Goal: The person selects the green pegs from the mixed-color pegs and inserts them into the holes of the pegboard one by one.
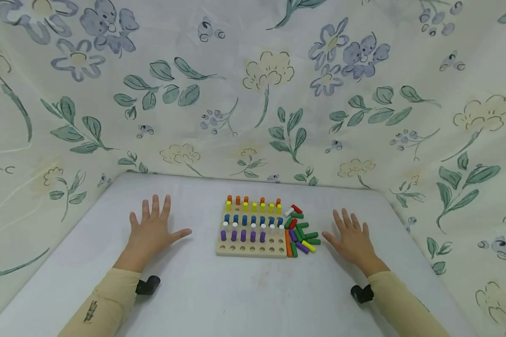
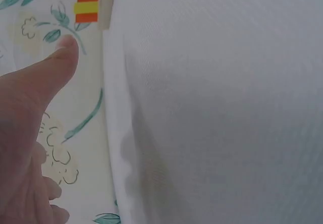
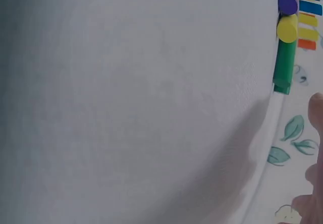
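Observation:
A wooden pegboard [image 1: 253, 255] lies mid-table, holding rows of upright orange, yellow, blue, white and purple pegs [image 1: 243, 235]. Its front row of holes is bare, and a few holes in other rows are too. Against its right side lies a loose heap of green [image 1: 312, 235], red, purple, white, orange and yellow pegs. Well left of the board is my left hand [image 1: 151, 234], fingers spread, holding nothing. My right hand [image 1: 353, 242] is just right of the heap, fingers straight and apart from the pegs. Only part of each hand shows in the wrist views.
A white cloth covers the table [image 1: 236, 299]. Behind it and at both sides hangs a floral curtain [image 1: 236, 126]. Black wrist cameras [image 1: 148, 285] sit at both beige sleeves [image 1: 105, 304].

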